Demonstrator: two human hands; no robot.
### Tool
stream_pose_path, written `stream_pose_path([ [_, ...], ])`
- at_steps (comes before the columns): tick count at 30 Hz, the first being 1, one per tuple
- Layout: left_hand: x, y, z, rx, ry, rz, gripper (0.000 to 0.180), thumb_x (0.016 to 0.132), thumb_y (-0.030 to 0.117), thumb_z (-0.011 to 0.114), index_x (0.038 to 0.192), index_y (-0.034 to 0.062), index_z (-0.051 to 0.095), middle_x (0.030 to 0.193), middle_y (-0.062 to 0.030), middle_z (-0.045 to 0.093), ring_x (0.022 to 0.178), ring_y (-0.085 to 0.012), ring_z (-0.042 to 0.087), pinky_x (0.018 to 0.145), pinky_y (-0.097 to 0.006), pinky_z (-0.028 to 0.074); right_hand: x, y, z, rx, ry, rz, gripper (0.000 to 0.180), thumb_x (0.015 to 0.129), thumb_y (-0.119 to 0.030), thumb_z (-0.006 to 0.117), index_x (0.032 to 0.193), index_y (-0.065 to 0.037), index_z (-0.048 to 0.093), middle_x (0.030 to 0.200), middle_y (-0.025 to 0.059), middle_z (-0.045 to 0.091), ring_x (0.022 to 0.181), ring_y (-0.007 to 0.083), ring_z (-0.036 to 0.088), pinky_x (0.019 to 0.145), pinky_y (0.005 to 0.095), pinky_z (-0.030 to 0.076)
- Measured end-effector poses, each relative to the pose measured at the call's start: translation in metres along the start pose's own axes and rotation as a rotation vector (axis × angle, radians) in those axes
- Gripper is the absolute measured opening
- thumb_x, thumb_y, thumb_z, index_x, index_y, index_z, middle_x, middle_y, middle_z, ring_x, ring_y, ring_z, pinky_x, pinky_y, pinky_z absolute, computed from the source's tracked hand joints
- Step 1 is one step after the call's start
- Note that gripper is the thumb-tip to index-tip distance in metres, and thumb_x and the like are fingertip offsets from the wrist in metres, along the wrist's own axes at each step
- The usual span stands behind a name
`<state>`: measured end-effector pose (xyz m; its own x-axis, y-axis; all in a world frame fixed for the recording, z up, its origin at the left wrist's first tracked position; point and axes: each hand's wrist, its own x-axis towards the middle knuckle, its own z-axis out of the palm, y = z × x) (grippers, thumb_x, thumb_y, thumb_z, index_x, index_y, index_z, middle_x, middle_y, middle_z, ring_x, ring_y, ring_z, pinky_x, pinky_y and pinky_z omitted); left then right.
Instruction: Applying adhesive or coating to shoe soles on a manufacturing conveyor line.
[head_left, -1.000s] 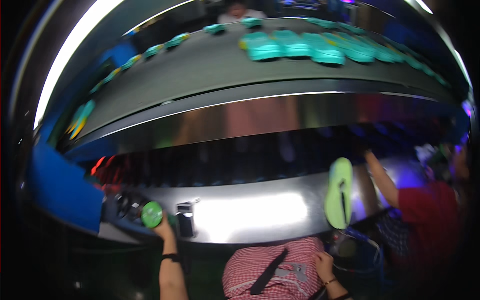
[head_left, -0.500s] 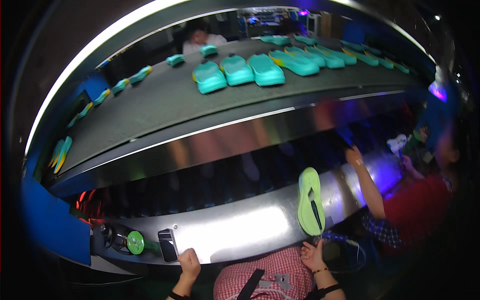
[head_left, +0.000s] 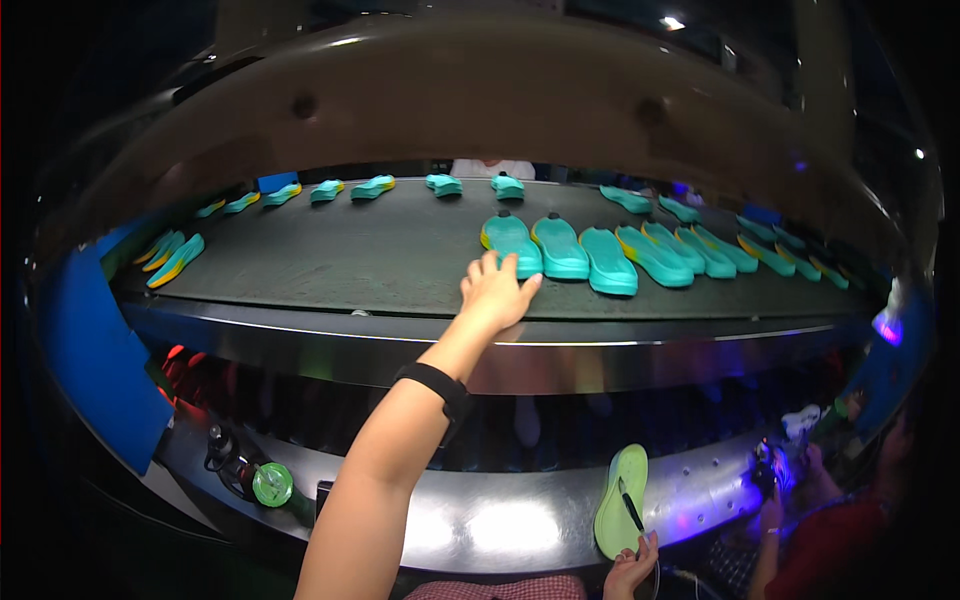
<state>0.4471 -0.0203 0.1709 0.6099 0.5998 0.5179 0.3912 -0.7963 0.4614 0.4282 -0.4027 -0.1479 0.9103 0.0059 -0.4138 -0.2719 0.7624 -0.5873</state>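
Nearest me, my right hand (head_left: 632,572) grips the heel of a lime-green sole (head_left: 621,500), held upright over the steel ledge (head_left: 480,525). Farther out, my left hand (head_left: 497,292) reaches onto the dark conveyor belt (head_left: 380,260), fingers spread, fingertips touching a teal sole (head_left: 511,243) heading a row.

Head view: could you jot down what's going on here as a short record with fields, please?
Setting: dark conveyor belt carrying rows of teal shoe soles, above a shiny metal ledge
Left hand: reached up onto the belt, fingers on the nearest teal sole, wrist wearing a black band
Right hand: low by the ledge, holding a light green sole upright
Other soles: row of teal soles to the right, a few more along the far edge
Nearby: a co-worker's hand at lower right; green round cap at lower left
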Motion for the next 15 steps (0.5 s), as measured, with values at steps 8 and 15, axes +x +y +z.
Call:
stream_pose_path([
  [8, -0.059, 0.004, -0.038, -0.367, 0.404, 0.32, 0.021, 0.074, 0.025, 0.062, 0.071, 0.0057, 0.053, 0.099, -0.0152, 0.049, 0.101, -0.0291, 0.04, 0.087, -0.04, 0.031, 0.065, -0.009, 0.051, -0.906, -0.271, -0.588, 0.018, 0.075, -0.012, 0.061, 0.089, -0.002, 0.057, 0.087, 0.0052, 0.055, 0.074, 0.0144, 0.051, 0.065, 0.0243, 0.042],
  [15, -0.166, -0.018, -0.043, -1.881, -0.046, -0.459, 0.037, 0.079, 0.01, 0.054, 0.112, -0.0002, 0.04, 0.116, -0.0122, 0.041, 0.103, -0.0187, 0.046, 0.087, -0.031, 0.039, 0.114, -0.002, 0.047, -1.243, -0.273, -0.668, 0.017, 0.075, -0.005, 0.061, 0.089, 0.003, 0.058, 0.078, 0.0055, 0.057, 0.066, 0.0126, 0.053, 0.06, 0.0235, 0.044],
])
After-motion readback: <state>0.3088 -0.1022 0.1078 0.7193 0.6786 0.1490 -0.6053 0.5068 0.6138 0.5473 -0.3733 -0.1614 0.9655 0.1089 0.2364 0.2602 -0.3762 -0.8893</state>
